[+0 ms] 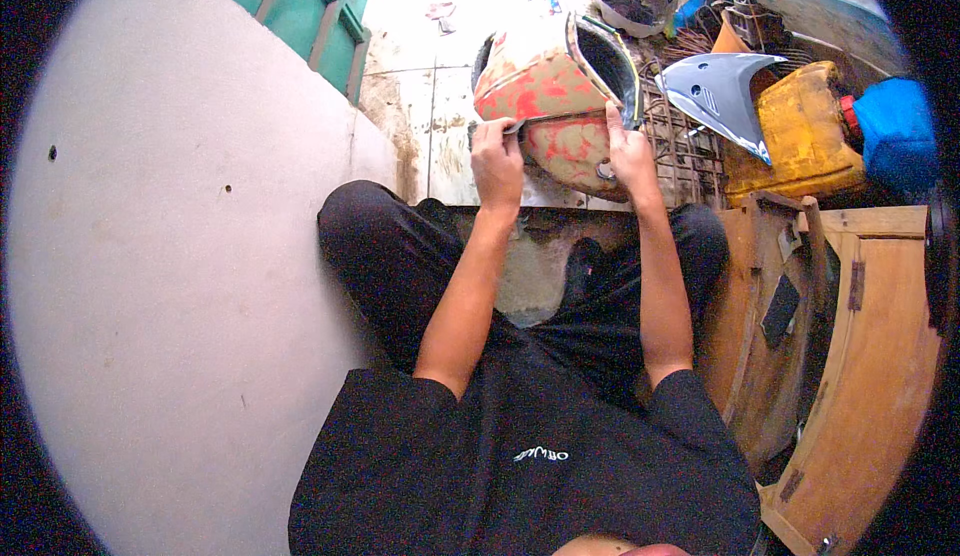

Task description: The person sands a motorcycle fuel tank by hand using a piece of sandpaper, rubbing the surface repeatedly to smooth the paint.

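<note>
A helmet (563,146) with patchy red and beige paint rests on the pale tiled ledge in front of me, its dark opening toward the upper right. My left hand (497,164) is closed at the helmet's left side, with a small dark grey piece at its fingertips; its kind is unclear. My right hand (630,158) grips the right edge, thumb pressed on the shell and fingers mostly hidden. Between the hands a thin dark line crosses the shell; I cannot tell whether it is a strip or a seam.
A white wall (170,256) stands close on my left, with a green door (300,6) beyond. To the right are a metal grid (690,156), a grey plastic panel (715,96), a yellow jerrycan (800,136), a blue container (895,136) and a wooden cabinet (880,336).
</note>
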The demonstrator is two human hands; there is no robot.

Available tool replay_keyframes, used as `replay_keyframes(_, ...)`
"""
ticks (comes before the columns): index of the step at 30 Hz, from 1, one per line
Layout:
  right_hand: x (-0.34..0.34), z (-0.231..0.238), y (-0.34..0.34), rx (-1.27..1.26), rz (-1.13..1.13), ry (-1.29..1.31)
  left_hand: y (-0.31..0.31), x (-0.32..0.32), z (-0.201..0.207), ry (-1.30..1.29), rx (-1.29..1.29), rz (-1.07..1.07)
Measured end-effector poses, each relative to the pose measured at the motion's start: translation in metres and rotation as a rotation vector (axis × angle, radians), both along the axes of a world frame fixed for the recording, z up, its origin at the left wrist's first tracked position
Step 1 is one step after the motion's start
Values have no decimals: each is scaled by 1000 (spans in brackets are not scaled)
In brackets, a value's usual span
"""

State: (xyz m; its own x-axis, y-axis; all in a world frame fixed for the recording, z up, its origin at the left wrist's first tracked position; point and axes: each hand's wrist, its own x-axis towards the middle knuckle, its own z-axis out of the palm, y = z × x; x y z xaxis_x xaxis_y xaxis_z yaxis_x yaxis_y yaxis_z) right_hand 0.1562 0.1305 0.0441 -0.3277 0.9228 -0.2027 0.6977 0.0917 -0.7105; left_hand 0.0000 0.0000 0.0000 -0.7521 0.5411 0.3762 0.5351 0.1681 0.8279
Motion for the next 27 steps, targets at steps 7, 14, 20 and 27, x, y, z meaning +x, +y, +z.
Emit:
replay_keyframes(7, -1, 2, -2, 49, -27, 31, 7, 5, 8, 130, 92, -50)
replay_keyframes(14, 0, -2, -1, 68, -7, 63, -1, -5, -6, -67, 64, 18)
replay_keyframes(20, 1, 0, 1, -9, -11, 2, 7, 3, 2, 118, 104, -83)
replay_keyframes(27, 0, 7, -2, -2, -21, 32, 4, -7, -1, 50, 108, -37)
